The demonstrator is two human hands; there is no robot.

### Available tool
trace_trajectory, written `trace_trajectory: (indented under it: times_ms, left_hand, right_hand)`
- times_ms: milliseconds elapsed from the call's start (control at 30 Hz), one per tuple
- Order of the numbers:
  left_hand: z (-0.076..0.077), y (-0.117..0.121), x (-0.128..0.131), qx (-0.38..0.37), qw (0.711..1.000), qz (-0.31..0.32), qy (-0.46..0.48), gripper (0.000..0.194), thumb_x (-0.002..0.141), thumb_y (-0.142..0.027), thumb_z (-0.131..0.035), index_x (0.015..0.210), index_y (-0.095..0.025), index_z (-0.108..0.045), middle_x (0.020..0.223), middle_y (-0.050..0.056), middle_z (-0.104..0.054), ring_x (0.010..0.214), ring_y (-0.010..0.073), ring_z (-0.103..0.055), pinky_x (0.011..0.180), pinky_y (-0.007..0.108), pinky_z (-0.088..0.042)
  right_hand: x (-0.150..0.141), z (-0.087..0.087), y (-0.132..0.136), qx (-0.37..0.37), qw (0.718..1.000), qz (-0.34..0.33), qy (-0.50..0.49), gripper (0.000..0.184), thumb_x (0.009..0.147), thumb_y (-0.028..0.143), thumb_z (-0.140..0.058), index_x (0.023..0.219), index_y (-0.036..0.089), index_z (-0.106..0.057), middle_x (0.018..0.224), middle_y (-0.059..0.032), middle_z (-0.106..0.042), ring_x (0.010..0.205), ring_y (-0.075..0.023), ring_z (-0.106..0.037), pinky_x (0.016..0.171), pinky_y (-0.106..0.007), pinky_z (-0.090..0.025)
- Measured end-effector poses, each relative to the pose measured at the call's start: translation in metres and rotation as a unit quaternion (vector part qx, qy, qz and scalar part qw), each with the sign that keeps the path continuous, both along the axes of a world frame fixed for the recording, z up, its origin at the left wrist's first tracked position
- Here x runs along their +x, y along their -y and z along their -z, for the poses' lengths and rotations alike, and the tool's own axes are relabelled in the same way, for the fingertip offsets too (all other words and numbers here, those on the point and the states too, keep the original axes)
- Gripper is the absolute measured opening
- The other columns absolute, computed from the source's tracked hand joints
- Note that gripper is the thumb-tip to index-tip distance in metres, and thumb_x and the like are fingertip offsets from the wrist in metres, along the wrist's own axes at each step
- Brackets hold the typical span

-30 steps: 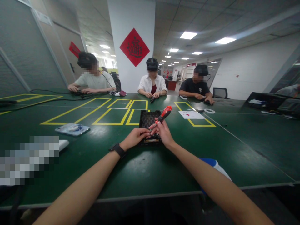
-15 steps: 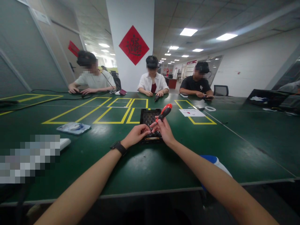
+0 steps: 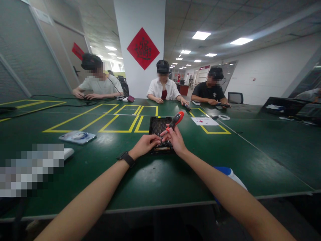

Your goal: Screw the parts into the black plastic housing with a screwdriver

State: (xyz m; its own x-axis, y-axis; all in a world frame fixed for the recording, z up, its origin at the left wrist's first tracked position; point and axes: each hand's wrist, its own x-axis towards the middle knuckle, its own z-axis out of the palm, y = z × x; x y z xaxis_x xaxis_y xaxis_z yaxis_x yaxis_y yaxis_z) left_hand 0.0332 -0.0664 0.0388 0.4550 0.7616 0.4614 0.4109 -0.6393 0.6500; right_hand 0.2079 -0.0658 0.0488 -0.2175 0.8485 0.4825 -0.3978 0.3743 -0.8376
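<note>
My right hand (image 3: 177, 140) is closed around a screwdriver (image 3: 176, 121) with a red and black handle, tilted so the handle points up and to the right. Its thin shaft runs down toward the fingertips of my left hand (image 3: 146, 145). Those fingers are pinched together at the shaft's lower end; whether they grip the tip or some small part is too small to tell. Both hands are over a black basket-like tray (image 3: 155, 124) with a patterned floor, which they partly cover. A pale strip shows at the tray's near edge.
A phone (image 3: 77, 137) lies left on the green table (image 3: 140, 187), with a blurred-out white object nearer. Right of the tray are a paper sheet (image 3: 205, 121) and a tape roll (image 3: 224, 117). A blue-and-white item (image 3: 225, 171) is by my right forearm. Several people sit opposite.
My hands and the screwdriver stay nearly in place over the tray, with only slight shifts. Across the table, the middle person's hand has moved a dark tool to the right.
</note>
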Motion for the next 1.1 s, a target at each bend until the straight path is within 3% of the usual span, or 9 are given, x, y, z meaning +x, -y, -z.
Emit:
trace_trajectory:
  times_ms: [67,267,500,767,1000,1100]
  left_hand:
    - [-0.0008,0.0012,0.0014,-0.008,1.000,-0.002,0.014,0.032,0.078,-0.040,-0.058,0.095,-0.014,-0.061,0.069,0.000,-0.061,0.058,0.0100,-0.050,0.058,0.022,-0.040]
    - [-0.0030,0.0022,0.0030,0.001,1.000,-0.028,0.003,0.030,0.071,-0.042,-0.064,0.076,-0.013,-0.059,0.063,-0.002,-0.056,0.054,0.0082,-0.045,0.051,0.019,-0.036]
    - [0.0010,-0.0021,-0.0008,0.013,1.000,-0.012,-0.020,0.027,0.082,-0.036,-0.052,0.085,-0.013,-0.064,0.073,0.003,-0.063,0.064,0.0115,-0.052,0.062,0.022,-0.040]
    - [0.0017,0.0000,0.0017,0.000,0.999,-0.048,-0.017,0.033,0.072,-0.045,-0.062,0.077,-0.012,-0.062,0.063,0.000,-0.058,0.055,0.0097,-0.047,0.052,0.020,-0.036]
    - [-0.0016,-0.0001,-0.0003,0.006,0.999,0.001,-0.038,0.030,0.084,-0.038,-0.050,0.085,-0.014,-0.067,0.074,0.003,-0.066,0.065,0.0124,-0.055,0.064,0.023,-0.041]
    - [-0.0005,-0.0003,0.0013,0.009,1.000,-0.013,-0.017,0.029,0.078,-0.041,-0.058,0.088,-0.015,-0.065,0.077,0.002,-0.065,0.066,0.0124,-0.055,0.064,0.023,-0.041]
  right_hand:
    - [-0.0005,0.0002,-0.0001,-0.001,1.000,0.001,-0.001,0.028,0.086,0.041,-0.045,0.107,0.022,-0.042,0.072,0.0022,-0.062,0.052,-0.0089,-0.057,0.055,-0.024,-0.047]
    - [-0.0007,0.0005,0.0020,0.005,1.000,-0.002,0.013,0.029,0.085,0.041,-0.047,0.107,0.022,-0.043,0.073,0.0023,-0.062,0.052,-0.0082,-0.057,0.056,-0.024,-0.047]
    - [0.0004,-0.0010,0.0024,0.000,1.000,0.004,0.004,0.030,0.085,0.041,-0.047,0.108,0.022,-0.043,0.074,0.0019,-0.062,0.053,-0.0086,-0.057,0.057,-0.024,-0.047]
    - [-0.0010,-0.0006,0.0020,0.002,1.000,0.016,0.003,0.029,0.085,0.041,-0.046,0.106,0.022,-0.043,0.074,0.0014,-0.063,0.054,-0.0088,-0.057,0.058,-0.025,-0.047]
    - [0.0006,0.0003,0.0004,0.007,1.000,0.015,0.001,0.028,0.086,0.040,-0.045,0.108,0.022,-0.043,0.074,0.0013,-0.063,0.053,-0.0089,-0.058,0.057,-0.025,-0.046]
    - [0.0004,0.0005,0.0007,0.012,1.000,0.019,0.002,0.028,0.086,0.041,-0.045,0.107,0.023,-0.043,0.074,0.0017,-0.062,0.052,-0.0085,-0.057,0.057,-0.025,-0.046]
